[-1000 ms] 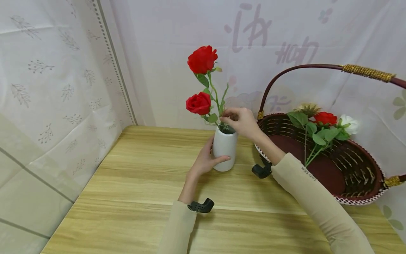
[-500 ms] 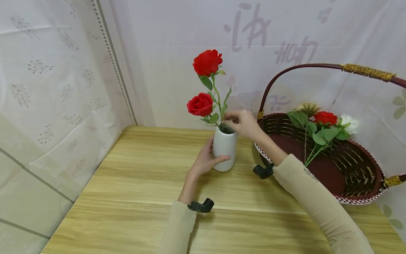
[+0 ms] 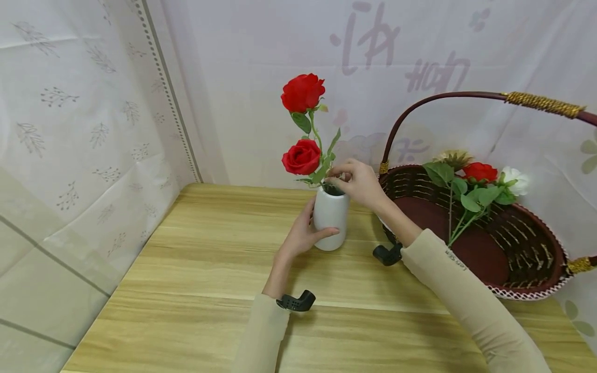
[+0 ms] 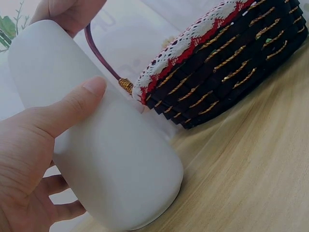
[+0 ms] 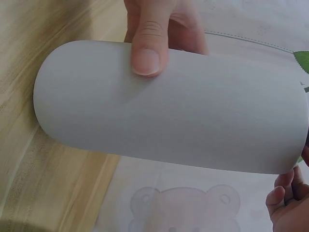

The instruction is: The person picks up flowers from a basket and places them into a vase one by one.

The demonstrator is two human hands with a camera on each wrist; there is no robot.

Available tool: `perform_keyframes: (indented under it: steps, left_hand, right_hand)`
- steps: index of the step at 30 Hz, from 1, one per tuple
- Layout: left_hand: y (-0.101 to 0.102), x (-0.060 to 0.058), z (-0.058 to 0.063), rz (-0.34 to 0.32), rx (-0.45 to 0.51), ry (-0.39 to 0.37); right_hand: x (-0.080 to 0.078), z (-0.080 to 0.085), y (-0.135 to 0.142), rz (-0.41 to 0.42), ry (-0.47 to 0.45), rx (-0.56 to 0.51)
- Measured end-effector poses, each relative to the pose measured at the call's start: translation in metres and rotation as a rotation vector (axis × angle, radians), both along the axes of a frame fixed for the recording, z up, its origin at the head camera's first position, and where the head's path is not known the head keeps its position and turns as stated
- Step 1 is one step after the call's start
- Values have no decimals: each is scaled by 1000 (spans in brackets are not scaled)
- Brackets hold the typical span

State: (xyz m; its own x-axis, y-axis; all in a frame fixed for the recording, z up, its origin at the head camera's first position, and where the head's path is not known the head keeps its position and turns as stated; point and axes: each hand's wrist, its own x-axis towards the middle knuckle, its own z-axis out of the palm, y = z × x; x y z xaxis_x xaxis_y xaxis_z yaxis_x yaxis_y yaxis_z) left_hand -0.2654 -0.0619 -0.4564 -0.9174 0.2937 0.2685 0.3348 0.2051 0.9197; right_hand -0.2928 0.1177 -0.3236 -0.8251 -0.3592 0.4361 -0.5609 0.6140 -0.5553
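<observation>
A white vase (image 3: 332,220) stands upright on the wooden table. My left hand (image 3: 302,233) grips it around the body, its thumb across the front in the left wrist view (image 4: 72,108). Two red roses rise out of the vase, an upper bloom (image 3: 303,93) and a lower bloom (image 3: 302,157), both leaning left. Just above the vase mouth, my right hand (image 3: 358,181) pinches the green rose stem, with its fingertips partly hidden among leaves. The right wrist view shows that hand's fingers (image 5: 289,191) at the rim.
To the right stands a dark woven basket (image 3: 536,243) with a white lace edge and a tall arched handle (image 3: 438,97). Inside lie a red rose (image 3: 479,172), a white flower (image 3: 513,181) and a brownish bloom (image 3: 453,158). Printed cloth (image 3: 242,103) hangs behind the table.
The two roses have sunk slightly and shifted right, and the lower bloom has turned to face more forward. My right hand stays at the vase mouth; my left hand has not moved.
</observation>
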Motion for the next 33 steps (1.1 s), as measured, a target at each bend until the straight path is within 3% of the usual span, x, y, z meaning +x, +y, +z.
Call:
perform_keyframes:
  steps: [12,21,33]
  left_hand:
    - [1,-1,0,0,10,21]
    - [0,-1,-3,8,-29,33]
    - [1,-1,-1,0,1,29]
  right_hand:
    - [1,-3,5,-40,6,-42]
    - [5,-4,11,0,-26,-100]
    - [15,-5,21,4,-6,-143]
